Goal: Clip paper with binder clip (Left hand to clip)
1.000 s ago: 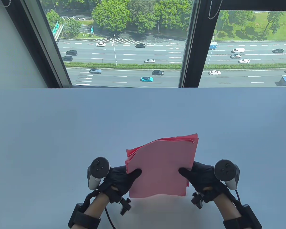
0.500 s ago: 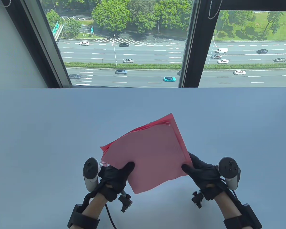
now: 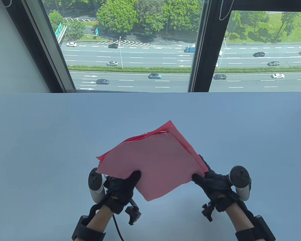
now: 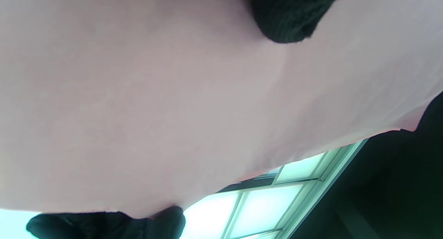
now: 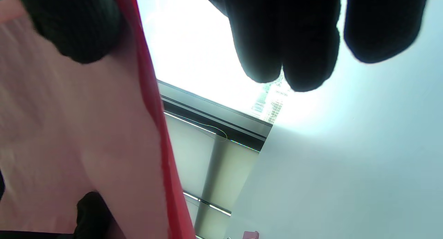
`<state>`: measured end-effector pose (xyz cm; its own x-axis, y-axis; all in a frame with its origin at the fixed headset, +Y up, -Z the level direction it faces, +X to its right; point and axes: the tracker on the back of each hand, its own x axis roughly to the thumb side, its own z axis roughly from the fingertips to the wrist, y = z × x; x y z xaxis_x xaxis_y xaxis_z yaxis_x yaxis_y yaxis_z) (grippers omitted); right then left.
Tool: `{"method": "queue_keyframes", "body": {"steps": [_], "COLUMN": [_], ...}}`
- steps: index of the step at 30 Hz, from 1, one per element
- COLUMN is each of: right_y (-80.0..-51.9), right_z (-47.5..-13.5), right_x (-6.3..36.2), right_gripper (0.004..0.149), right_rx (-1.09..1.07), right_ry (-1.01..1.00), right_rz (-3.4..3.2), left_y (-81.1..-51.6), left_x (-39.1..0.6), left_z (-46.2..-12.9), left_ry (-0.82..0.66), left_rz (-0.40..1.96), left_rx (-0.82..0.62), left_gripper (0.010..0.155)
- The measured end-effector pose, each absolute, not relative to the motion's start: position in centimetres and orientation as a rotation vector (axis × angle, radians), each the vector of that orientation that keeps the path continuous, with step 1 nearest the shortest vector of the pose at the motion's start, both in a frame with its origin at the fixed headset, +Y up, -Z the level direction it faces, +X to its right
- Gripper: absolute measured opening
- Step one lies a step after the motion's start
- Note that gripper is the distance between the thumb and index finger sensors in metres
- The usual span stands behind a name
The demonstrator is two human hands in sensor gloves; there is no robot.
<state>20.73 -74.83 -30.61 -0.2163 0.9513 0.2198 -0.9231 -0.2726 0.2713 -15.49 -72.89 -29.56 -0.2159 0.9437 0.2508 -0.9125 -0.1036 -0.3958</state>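
A stack of pink paper sheets (image 3: 155, 160) is held up above the table, turned so one corner points down. My left hand (image 3: 123, 184) grips its lower left edge, thumb on the near face. My right hand (image 3: 210, 179) grips its right edge in the same way. In the left wrist view the paper (image 4: 166, 93) fills the frame with my thumb (image 4: 287, 17) on it. In the right wrist view the paper (image 5: 69, 135) is at the left under my thumb (image 5: 76, 28). A small pink object (image 5: 250, 235) lies on the table; I cannot tell what it is.
The white table (image 3: 65, 140) stretches out around the hands. A window (image 3: 130, 50) stands behind its far edge.
The paper stack has turned from upright to corner-down, its top swinging left. Both hands kept their grip and shifted slightly left and down with it.
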Motion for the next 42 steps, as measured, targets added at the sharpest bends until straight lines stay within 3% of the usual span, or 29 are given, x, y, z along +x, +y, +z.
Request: {"method": "queue_keyframes", "body": {"steps": [6,11,17,20,32,42], "right_y": [-74.2,-73.3,-72.4,-72.4,-73.4,-73.9], "right_z": [-29.6,-28.9,-29.0,-29.3,-30.8,-31.6], "right_x": [18.9,17.8,19.0,19.4,21.8,23.3], "right_gripper": [0.086,0.061,0.051,0.049,0.046,0.046], "right_rx": [0.492,0.557,0.514,0.496,0.43,0.364], "right_ry": [0.122,0.062,-0.037,-0.008,0.09,0.07], "right_rz": [1.806,1.797,1.691,1.637,1.697,1.733], "left_y": [-73.3,-74.0,-74.5,-74.4,-73.3,-73.5], "left_x": [-14.4,-13.2,-13.1,-13.6,-19.2,-20.2], "left_z": [-29.1,-28.6,-28.8,-29.1,-30.9,-31.4], "left_ry": [-0.572,-0.567,-0.554,-0.553,-0.322,-0.244], "left_rz": [1.748,1.813,1.619,1.598,1.639,1.491], "left_rx": [-0.154,-0.264,-0.328,-0.292,0.001,-0.007], "left_gripper": [0.05,0.051,0.051,0.052,0.052,0.047]}}
